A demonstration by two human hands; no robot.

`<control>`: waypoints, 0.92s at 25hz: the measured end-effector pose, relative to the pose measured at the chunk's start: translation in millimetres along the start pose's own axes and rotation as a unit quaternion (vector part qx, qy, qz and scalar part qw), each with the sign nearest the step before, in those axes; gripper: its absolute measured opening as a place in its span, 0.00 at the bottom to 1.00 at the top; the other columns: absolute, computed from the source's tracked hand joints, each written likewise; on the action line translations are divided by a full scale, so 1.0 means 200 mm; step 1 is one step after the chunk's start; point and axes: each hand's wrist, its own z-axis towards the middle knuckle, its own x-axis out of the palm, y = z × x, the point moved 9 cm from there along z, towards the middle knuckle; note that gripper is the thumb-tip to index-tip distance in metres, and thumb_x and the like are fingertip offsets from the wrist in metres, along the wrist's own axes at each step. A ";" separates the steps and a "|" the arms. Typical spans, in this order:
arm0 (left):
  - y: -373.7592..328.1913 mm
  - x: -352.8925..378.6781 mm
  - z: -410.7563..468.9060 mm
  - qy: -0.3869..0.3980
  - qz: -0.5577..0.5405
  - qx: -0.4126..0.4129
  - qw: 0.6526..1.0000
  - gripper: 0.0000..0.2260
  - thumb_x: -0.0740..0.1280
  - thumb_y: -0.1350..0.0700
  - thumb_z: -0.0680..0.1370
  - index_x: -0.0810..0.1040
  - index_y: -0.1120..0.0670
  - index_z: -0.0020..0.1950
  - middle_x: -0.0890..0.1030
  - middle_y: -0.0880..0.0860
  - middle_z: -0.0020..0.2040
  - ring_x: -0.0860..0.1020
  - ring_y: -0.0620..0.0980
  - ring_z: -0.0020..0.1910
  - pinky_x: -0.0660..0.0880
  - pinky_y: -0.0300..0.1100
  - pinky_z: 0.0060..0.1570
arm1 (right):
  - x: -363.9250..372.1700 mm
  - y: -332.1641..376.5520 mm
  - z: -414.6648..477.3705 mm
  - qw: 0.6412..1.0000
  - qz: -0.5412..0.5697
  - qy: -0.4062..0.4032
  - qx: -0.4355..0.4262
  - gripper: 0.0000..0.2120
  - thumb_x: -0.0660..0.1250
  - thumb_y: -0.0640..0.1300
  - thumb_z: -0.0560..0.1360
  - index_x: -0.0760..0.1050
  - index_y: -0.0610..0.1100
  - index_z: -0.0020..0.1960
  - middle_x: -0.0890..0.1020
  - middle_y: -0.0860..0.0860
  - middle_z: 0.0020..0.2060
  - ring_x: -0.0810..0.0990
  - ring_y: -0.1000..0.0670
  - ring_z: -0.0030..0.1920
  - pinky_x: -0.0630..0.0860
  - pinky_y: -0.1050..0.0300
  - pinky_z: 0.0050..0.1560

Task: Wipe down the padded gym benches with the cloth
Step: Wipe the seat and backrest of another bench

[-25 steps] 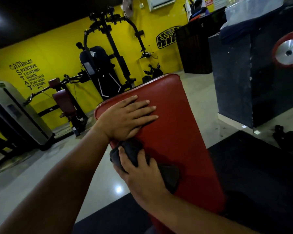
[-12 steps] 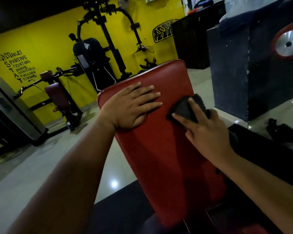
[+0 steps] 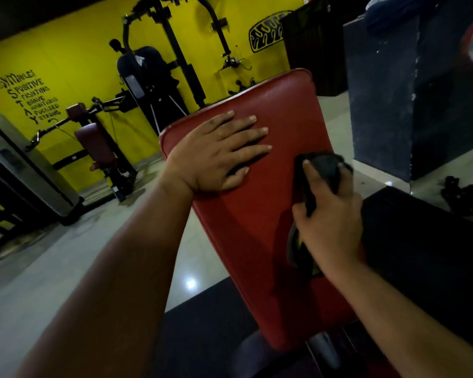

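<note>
Against the far left edge a grey machine (image 3: 19,165) stands before the yellow wall (image 3: 74,58), which carries black lettering. A black multi-gym (image 3: 153,75) stands further right.

Left hand (image 3: 216,151): flat on the upper left corner of the red bench pad (image 3: 246,227), fingers straight and spread, nothing held. Placement is unchanged from one second ago.

Cloth (image 3: 325,167): black, bunched, pressed on the pad at its right edge, apart from my left fingertips. One second ago it sat at the pad's left edge, just under my left hand. Half a second ago it was already across at the right edge.

Right hand (image 3: 331,222): on top of the cloth, fingers curled over it and gripping. Half a second ago they lay straighter.

Right of the pad is a black floor mat (image 3: 421,241), with a dark block (image 3: 388,91) beyond it.
</note>
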 end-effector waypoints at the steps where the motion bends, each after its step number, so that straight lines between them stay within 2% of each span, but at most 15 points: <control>1: 0.00 0.00 0.00 -0.002 0.006 0.002 1.000 0.21 0.60 0.48 0.79 0.74 0.50 0.72 0.74 0.55 0.71 0.70 0.57 0.71 0.63 0.54 0.71 | 0.03 0.08 -0.06 1.000 -0.010 0.009 -0.019 0.35 0.70 0.48 0.71 0.62 0.62 0.74 0.60 0.42 0.75 0.70 0.38 0.58 0.75 0.51 0.45; 4: 0.00 0.00 0.00 -0.007 0.013 0.006 1.000 0.21 0.60 0.47 0.80 0.73 0.50 0.72 0.73 0.54 0.72 0.67 0.56 0.72 0.63 0.54 0.71 | 0.13 0.33 -0.25 0.991 -0.032 0.047 -0.122 0.37 0.74 0.52 0.65 0.66 0.59 0.73 0.68 0.41 0.70 0.75 0.41 0.49 0.75 0.56 0.35; 8: 0.00 0.01 -0.02 0.010 0.009 0.002 1.000 0.25 0.59 0.41 0.79 0.69 0.48 0.75 0.73 0.53 0.71 0.68 0.56 0.72 0.62 0.54 0.72 | 0.29 0.52 -0.47 0.960 -0.088 0.084 -0.252 0.39 0.77 0.53 0.63 0.69 0.55 0.72 0.69 0.44 0.69 0.76 0.39 0.50 0.77 0.51 0.36; 10: 0.00 0.02 -0.02 0.011 0.007 -0.002 1.000 0.26 0.59 0.39 0.79 0.66 0.47 0.75 0.74 0.53 0.71 0.68 0.56 0.72 0.63 0.54 0.72 | 0.32 0.56 -0.53 0.940 -0.106 0.075 -0.316 0.35 0.74 0.51 0.66 0.69 0.54 0.72 0.67 0.45 0.70 0.75 0.38 0.51 0.78 0.49 0.38; 14: -0.01 0.01 -0.02 0.008 0.012 0.004 1.000 0.27 0.60 0.39 0.78 0.67 0.48 0.75 0.73 0.53 0.72 0.68 0.56 0.72 0.64 0.55 0.71 | 0.32 0.53 -0.61 0.883 -0.154 0.056 -0.440 0.25 0.59 0.47 0.75 0.68 0.51 0.72 0.64 0.47 0.72 0.79 0.37 0.54 0.80 0.48 0.40; 16: -0.01 0.02 -0.02 0.009 0.008 0.004 1.000 0.27 0.60 0.39 0.78 0.67 0.48 0.75 0.74 0.53 0.71 0.68 0.56 0.72 0.64 0.55 0.71 | 0.30 0.48 -0.58 0.874 -0.164 0.044 -0.455 0.24 0.57 0.45 0.76 0.68 0.53 0.72 0.64 0.48 0.72 0.79 0.38 0.54 0.79 0.47 0.39; 20: -0.02 0.02 -0.02 -0.003 0.001 0.004 1.000 0.26 0.62 0.40 0.77 0.70 0.49 0.73 0.72 0.54 0.72 0.68 0.56 0.72 0.64 0.56 0.71 | 0.21 0.34 -0.44 0.884 -0.173 0.001 -0.434 0.22 0.57 0.44 0.75 0.74 0.56 0.67 0.66 0.48 0.71 0.79 0.35 0.52 0.76 0.46 0.39; 23: -0.07 0.04 -0.03 0.011 -0.004 0.025 1.000 0.25 0.60 0.44 0.78 0.70 0.48 0.74 0.70 0.53 0.74 0.66 0.56 0.73 0.60 0.59 0.72 | 0.12 0.18 -0.30 0.898 -0.178 -0.007 -0.402 0.23 0.62 0.41 0.72 0.76 0.57 0.65 0.68 0.46 0.71 0.78 0.32 0.51 0.76 0.44 0.39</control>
